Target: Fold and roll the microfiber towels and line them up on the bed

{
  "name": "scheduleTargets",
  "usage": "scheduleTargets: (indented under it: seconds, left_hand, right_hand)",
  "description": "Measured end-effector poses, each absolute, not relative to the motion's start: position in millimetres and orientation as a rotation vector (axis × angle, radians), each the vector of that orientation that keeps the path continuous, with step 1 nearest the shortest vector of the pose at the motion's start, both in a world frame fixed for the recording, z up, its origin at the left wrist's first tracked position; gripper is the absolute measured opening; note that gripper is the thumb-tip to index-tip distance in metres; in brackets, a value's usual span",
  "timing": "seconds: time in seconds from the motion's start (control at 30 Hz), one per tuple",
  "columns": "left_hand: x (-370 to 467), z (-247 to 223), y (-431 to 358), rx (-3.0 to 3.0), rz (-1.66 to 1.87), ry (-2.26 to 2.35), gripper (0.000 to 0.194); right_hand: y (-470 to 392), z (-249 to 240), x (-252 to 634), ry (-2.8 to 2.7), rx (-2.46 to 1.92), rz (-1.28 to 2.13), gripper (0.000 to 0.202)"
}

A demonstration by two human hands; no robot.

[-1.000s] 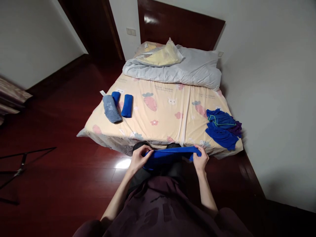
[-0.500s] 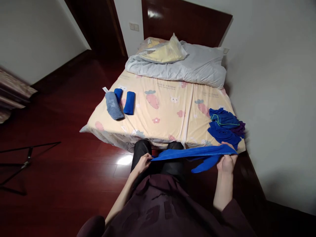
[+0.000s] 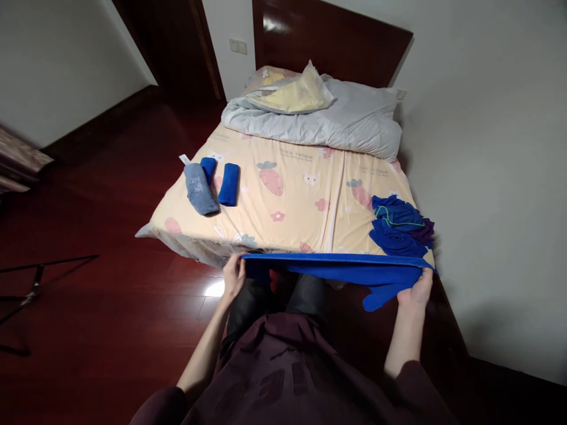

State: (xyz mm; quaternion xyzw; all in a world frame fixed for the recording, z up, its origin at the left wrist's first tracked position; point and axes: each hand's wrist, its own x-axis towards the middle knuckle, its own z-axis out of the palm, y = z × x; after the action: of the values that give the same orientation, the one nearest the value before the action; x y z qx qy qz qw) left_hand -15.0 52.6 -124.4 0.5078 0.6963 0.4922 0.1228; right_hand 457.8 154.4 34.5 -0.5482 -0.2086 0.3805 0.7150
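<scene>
A long blue cloth (image 3: pixel 336 267) is stretched taut between my hands, just off the front edge of the bed. My left hand (image 3: pixel 234 276) is closed on its left end, and my right hand (image 3: pixel 416 290) grips the right end, where a flap hangs down. On the bed's left side lie a grey-blue rolled cloth (image 3: pixel 201 190), a blue roll (image 3: pixel 208 168) partly behind it, and another blue roll (image 3: pixel 229 185) standing a little apart. A crumpled pile of blue and purple cloths (image 3: pixel 398 224) rests at the bed's right front corner, beyond my right hand.
The bed (image 3: pixel 292 206) has a yellow patterned sheet. A grey quilt (image 3: pixel 354 118) and a yellow pillow (image 3: pixel 305 94) lie by the headboard (image 3: pixel 332 41). Thin black stand legs (image 3: pixel 33 289) are on the floor at the left. A wall (image 3: pixel 496 177) rises at the right.
My left hand has moved left and up, pulling the blue cloth wider and straighter. My right hand has shifted slightly right. The view has moved a little.
</scene>
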Motion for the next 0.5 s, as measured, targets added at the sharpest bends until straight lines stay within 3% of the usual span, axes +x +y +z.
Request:
scheduleTargets:
  seconds: [0.17,0.33,0.5]
  left_hand:
    - [-64.1,-71.8,46.9,1.634,1.691,2.176,0.023]
    - [-103.8,-64.0,2.9,2.177,1.363,1.817,0.011]
    - [-91.6,-80.6,-49.5,2.159,1.223,1.846,0.016]
  right_hand:
    - [152.5,19.6,462.3,-0.483,-1.318,0.742,0.05]
    - [150.6,3.4,473.4,-0.488,-1.292,0.728,0.051]
    - [142.1,-6.6,482.5,-0.466,-1.185,0.757,0.048]
